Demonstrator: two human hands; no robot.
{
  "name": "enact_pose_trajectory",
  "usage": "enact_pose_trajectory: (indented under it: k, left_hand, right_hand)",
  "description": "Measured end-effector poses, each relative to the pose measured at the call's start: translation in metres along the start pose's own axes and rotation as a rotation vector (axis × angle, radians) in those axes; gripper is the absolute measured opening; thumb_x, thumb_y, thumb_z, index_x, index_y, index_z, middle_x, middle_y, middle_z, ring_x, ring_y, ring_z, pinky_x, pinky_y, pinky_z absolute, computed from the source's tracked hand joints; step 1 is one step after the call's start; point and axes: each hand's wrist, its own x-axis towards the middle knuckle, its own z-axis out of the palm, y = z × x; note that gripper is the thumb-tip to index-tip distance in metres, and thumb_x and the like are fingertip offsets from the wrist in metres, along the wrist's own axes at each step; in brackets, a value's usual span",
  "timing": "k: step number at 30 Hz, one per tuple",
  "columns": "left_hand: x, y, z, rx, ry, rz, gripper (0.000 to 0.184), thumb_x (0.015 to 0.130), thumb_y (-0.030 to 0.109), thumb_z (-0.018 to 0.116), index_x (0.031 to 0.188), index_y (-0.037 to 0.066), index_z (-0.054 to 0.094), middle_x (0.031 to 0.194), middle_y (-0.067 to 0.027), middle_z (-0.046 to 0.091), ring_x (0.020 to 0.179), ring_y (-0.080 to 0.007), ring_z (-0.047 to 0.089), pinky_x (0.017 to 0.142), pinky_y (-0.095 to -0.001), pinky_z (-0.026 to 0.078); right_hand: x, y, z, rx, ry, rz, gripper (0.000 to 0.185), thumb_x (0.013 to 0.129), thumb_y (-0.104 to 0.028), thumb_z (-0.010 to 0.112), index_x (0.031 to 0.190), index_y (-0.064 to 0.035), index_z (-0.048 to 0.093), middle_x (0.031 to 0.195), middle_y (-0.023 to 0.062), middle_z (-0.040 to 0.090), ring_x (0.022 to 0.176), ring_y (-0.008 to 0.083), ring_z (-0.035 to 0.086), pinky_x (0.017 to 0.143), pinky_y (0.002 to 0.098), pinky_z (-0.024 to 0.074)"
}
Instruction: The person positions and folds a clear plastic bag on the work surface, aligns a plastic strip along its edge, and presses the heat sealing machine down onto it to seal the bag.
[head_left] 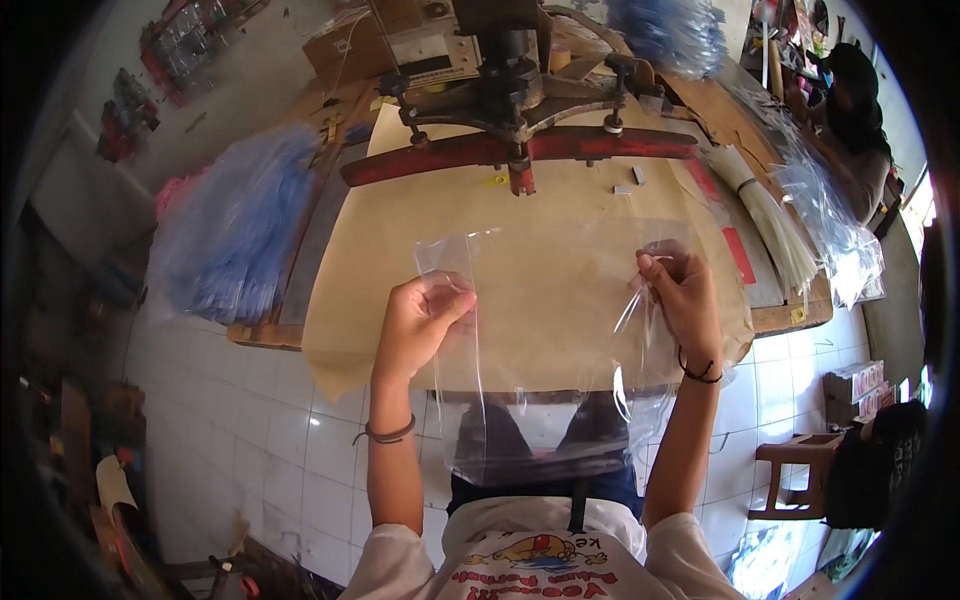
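Observation:
A clear plastic sheet point(560, 440) is stretched between my two hands, over the front edge of a table covered with brown paper point(400, 215). My left hand point(430, 320) is closed on the sheet's left part, thumb pressed against the fingers. On the other side, my right hand point(682, 290) pinches its upper right part. The sheet hangs down past the table edge in front of my legs. Beyond both hands, a red bar point(440, 158) under a dark metal press frame point(515, 110) spans the paper.
Bluish plastic point(235, 230) is heaped on the table's left. Pale strips point(770, 215) and more clear plastic point(825, 210) lie at the right. Two small metal pieces point(638, 176) rest near the bar. A person point(850, 130) is at the far right, above a brown stool point(790, 470).

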Motion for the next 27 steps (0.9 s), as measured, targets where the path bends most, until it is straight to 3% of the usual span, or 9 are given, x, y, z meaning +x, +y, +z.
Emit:
enact_pose_trajectory:
  k: [11, 14, 17, 19, 20, 22, 23, 26, 27]
  left_hand:
    - [0.013, 0.007, 0.013, 0.002, 0.087, 0.053, 0.016, 0.096, 0.017, 0.074, 0.095, 0.001, 0.07, 0.087, -0.0081, 0.072, 0.077, -0.017, 0.071, 0.068, -0.031, 0.059]
    - [0.014, 0.0, 0.016, 0.009, 0.074, 0.042, 0.021, 0.096, 0.017, 0.074, 0.106, 0.0, 0.069, 0.093, -0.0067, 0.068, 0.084, -0.0146, 0.069, 0.072, -0.0278, 0.058]
    - [0.007, 0.005, 0.041, 0.112, 0.398, 0.419, 0.025, 0.096, 0.012, 0.073, 0.114, -0.001, 0.063, 0.1, -0.0048, 0.062, 0.09, -0.0113, 0.059, 0.081, -0.0244, 0.051]
    - [-0.025, 0.027, 0.041, 0.364, 0.611, 0.462, 0.04, 0.098, 0.022, 0.07, 0.129, 0.0, 0.059, 0.119, -0.008, 0.059, 0.106, -0.0113, 0.057, 0.087, -0.0308, 0.05]
    - [-0.049, 0.048, 0.042, 0.466, 0.633, 0.56, 0.053, 0.1, 0.043, 0.058, 0.13, 0.0, 0.058, 0.114, -0.0108, 0.059, 0.103, -0.0178, 0.057, 0.091, -0.0392, 0.048]
    - [-0.092, 0.065, 0.047, 0.206, 0.555, 0.938, 0.069, 0.1, 0.062, 0.035, 0.129, 0.005, 0.06, 0.101, -0.0142, 0.056, 0.093, -0.0284, 0.052, 0.078, -0.0417, 0.046]
    - [-0.109, 0.082, 0.058, 0.079, 0.427, 1.024, 0.063, 0.1, 0.06, 0.039, 0.134, 0.011, 0.059, 0.1, -0.0098, 0.056, 0.094, -0.0256, 0.051, 0.08, -0.0434, 0.045]
    - [-0.13, 0.146, 0.104, -0.117, -0.058, 0.876, 0.055, 0.099, 0.055, 0.052, 0.147, 0.029, 0.057, 0.097, 0.0034, 0.053, 0.096, -0.0172, 0.048, 0.086, -0.0484, 0.044]
    - [-0.143, 0.16, 0.124, -0.105, 0.138, 0.717, 0.026, 0.095, 0.039, 0.056, 0.116, 0.024, 0.057, 0.094, 0.0038, 0.052, 0.092, -0.017, 0.048, 0.085, -0.0464, 0.045]
  right_hand:
    - [-0.001, 0.002, -0.007, -0.089, -0.058, -0.032, 0.027, 0.099, -0.025, 0.07, 0.097, 0.0017, 0.069, 0.068, -0.0019, 0.065, 0.057, 0.0033, 0.049, 0.052, 0.023, 0.0359]
    - [0.0, 0.003, -0.007, -0.032, -0.046, -0.047, 0.028, 0.099, -0.026, 0.07, 0.093, 0.0013, 0.068, 0.066, -0.0026, 0.063, 0.056, 0.003, 0.049, 0.052, 0.0231, 0.0353]
    - [-0.003, 0.001, -0.006, 0.029, 0.001, -0.033, 0.028, 0.1, -0.026, 0.069, 0.092, 0.0003, 0.068, 0.066, -0.0025, 0.063, 0.055, 0.0025, 0.048, 0.051, 0.0226, 0.0346]
    - [0.002, 0.001, -0.008, 0.054, 0.019, -0.025, 0.027, 0.1, -0.026, 0.069, 0.093, -0.0005, 0.068, 0.067, -0.0016, 0.065, 0.054, 0.0023, 0.048, 0.05, 0.0221, 0.0343]
    - [0.003, 0.002, -0.01, 0.052, 0.015, -0.016, 0.026, 0.1, -0.026, 0.068, 0.094, -0.0008, 0.068, 0.068, -0.0009, 0.066, 0.054, 0.0023, 0.048, 0.05, 0.0219, 0.0342]
    - [0.001, 0.005, -0.011, 0.054, 0.019, -0.007, 0.025, 0.1, -0.026, 0.068, 0.095, -0.0013, 0.068, 0.07, 0.0003, 0.069, 0.054, 0.0022, 0.049, 0.05, 0.0214, 0.0341]
    - [0.001, 0.005, -0.009, 0.061, 0.021, -0.013, 0.025, 0.1, -0.026, 0.068, 0.096, -0.0015, 0.068, 0.07, 0.0009, 0.07, 0.054, 0.0021, 0.05, 0.05, 0.0211, 0.034]
    - [0.004, 0.016, -0.007, 0.066, 0.008, -0.044, 0.023, 0.1, -0.025, 0.069, 0.1, -0.0018, 0.068, 0.072, 0.0019, 0.071, 0.054, 0.0022, 0.051, 0.05, 0.0202, 0.0342]
    - [0.003, 0.012, -0.007, 0.056, 0.012, -0.043, 0.023, 0.1, -0.025, 0.069, 0.099, -0.0019, 0.068, 0.072, 0.0018, 0.071, 0.054, 0.0021, 0.051, 0.05, 0.0201, 0.0343]
